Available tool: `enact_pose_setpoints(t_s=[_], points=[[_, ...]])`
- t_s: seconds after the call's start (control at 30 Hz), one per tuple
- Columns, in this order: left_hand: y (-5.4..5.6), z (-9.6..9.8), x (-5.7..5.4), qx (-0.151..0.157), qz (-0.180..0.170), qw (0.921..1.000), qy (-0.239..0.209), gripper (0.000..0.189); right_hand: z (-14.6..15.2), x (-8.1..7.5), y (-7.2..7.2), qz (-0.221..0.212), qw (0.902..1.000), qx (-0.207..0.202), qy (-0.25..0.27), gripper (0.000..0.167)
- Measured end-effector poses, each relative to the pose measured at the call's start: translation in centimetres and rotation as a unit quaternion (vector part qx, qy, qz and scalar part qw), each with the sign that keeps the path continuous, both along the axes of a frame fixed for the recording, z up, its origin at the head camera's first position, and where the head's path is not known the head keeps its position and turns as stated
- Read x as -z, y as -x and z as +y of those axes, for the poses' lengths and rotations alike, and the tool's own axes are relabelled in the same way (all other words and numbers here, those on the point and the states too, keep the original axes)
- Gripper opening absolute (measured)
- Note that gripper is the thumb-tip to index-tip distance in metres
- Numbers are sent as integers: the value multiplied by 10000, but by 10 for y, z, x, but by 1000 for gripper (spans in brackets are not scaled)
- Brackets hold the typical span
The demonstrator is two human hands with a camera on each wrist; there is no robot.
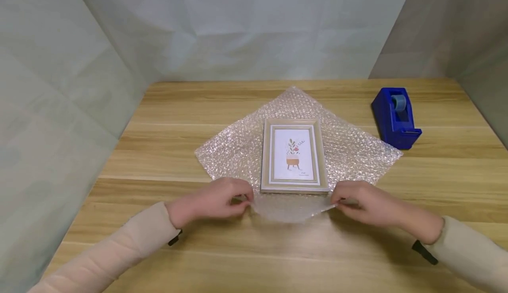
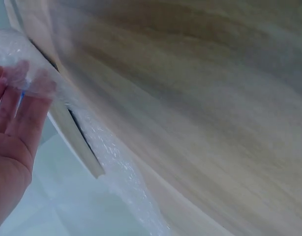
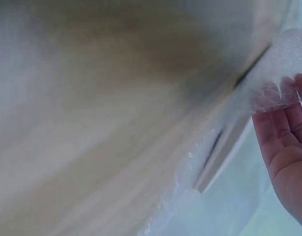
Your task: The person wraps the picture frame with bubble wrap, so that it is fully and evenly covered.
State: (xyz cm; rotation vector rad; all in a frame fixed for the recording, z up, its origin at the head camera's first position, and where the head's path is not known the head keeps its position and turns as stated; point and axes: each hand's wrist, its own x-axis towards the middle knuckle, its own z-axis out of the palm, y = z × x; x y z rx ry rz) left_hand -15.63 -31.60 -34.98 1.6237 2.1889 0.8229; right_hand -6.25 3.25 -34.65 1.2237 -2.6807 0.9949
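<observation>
Nothing can be read; the tiny lettering [image 1: 304,174] on the potted-plant print [image 1: 293,154], toward the picture frame [image 1: 267,156]'s lower right corner, is too small.

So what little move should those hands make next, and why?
Probably fold the near edge of the bubble wrap up over the picture frame: the left fingers and right fingers pinch that edge, and the frame's front is uncovered.
</observation>
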Motion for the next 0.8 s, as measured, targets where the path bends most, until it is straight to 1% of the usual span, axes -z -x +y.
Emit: enact_pose_setpoints(t_s=[0.07, 0.13, 0.2, 0.27, 0.33, 0.37, 0.43, 0.5, 0.6, 0.67, 0.73, 0.8], points=[[2, -1, -2, -203, -260, 9994, -95, 8, 2, -5, 3, -40, 9999, 107, 114, 27], [5, -1, -3, -448, -576, 9972, -156, 9, 4, -8, 6, -121, 9994, 226, 241, 24], [8, -1, -4, -747, -985, 9921, -206, 8, 5, -11, 10, -190, 9985, 416, 314, 22], [11, 0, -2, -1053, -1270, 9859, -271, 6, 5, -11, 14, -239, 9970, 665, 322, 21], [14, 1, 0, -1308, -1476, 9798, -338, 3, 5, -11, 18, -289, 9947, 949, 286, 20], [15, 1, 0, -1410, -1542, 9772, -365, 2, 4, -11, 19, -323, 9933, 1079, 263, 20], [17, 2, 2, -1585, -1554, 9743, -374, 3, 4, -11, 23, -439, 9901, 1315, 209, 19], [19, 4, 2, -1721, -1520, 9727, -333, 4, 3, -11, 26, -688, 9849, 1584, 128, 15], [21, 7, 2, -1940, -1550, 9685, -215, 5, 2, -11, 29, -1193, 9726, 1997, -37, 8], [22, 9, 2, -2064, -1596, 9653, -100, 5, 0, -10, 32, -1489, 9626, 2261, -134, 8], [23, 11, 3, -2140, -1610, 9635, 44, 6, -2, -8, 33, -1661, 9550, 2449, -183, 10], [24, 13, 5, -2181, -1583, 9628, 190, 6, -5, -5, 33, -1740, 9498, 2591, -203, 12]])
